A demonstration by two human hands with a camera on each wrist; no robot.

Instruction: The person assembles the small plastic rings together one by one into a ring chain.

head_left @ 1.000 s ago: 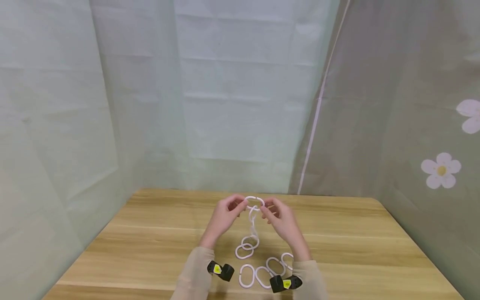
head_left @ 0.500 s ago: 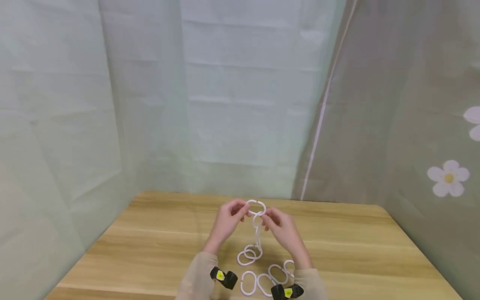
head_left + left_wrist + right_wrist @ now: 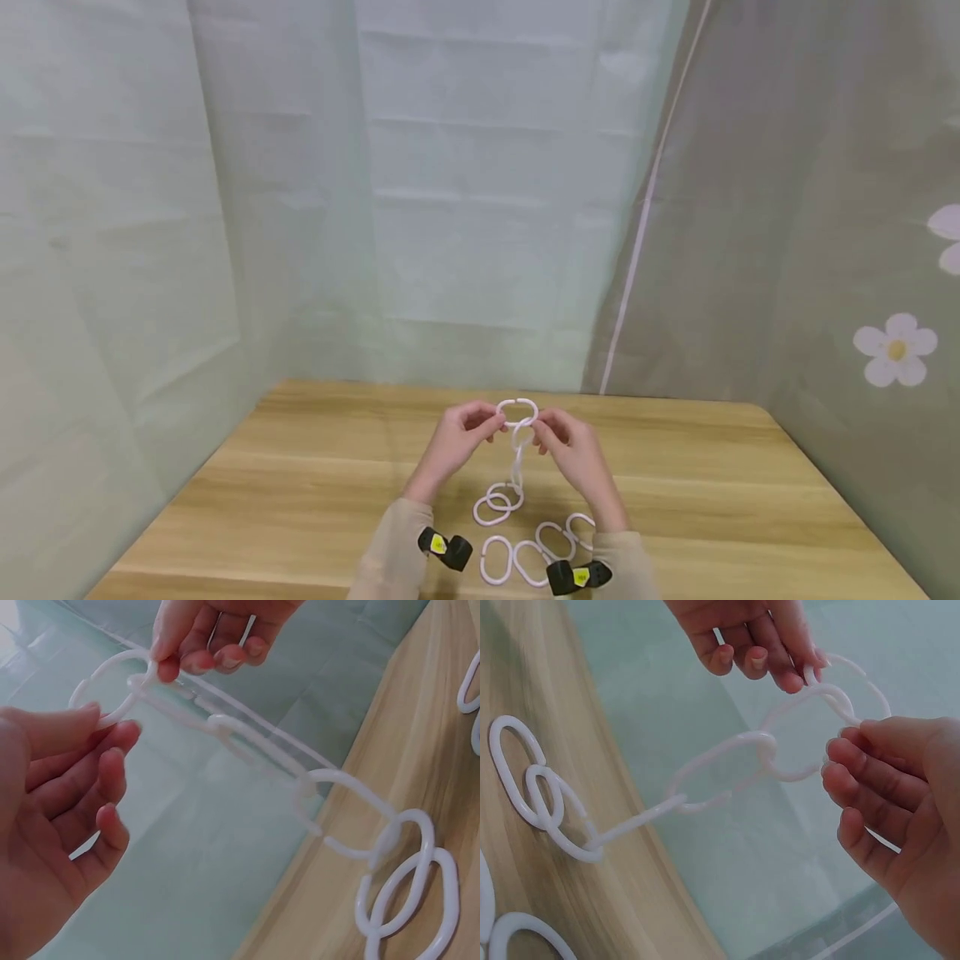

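- Head view: our left hand [image 3: 456, 443] pinches the left side of the top ring [image 3: 517, 412] between thumb and fingertips, held up above the table [image 3: 300, 492].
- From that ring the white chain [image 3: 514, 467] hangs down, its bottom links lying on the wood.
- Our right hand [image 3: 573, 454] pinches the ring's right side.
- Loose rings [image 3: 532, 552] lie on the table near our wrists.
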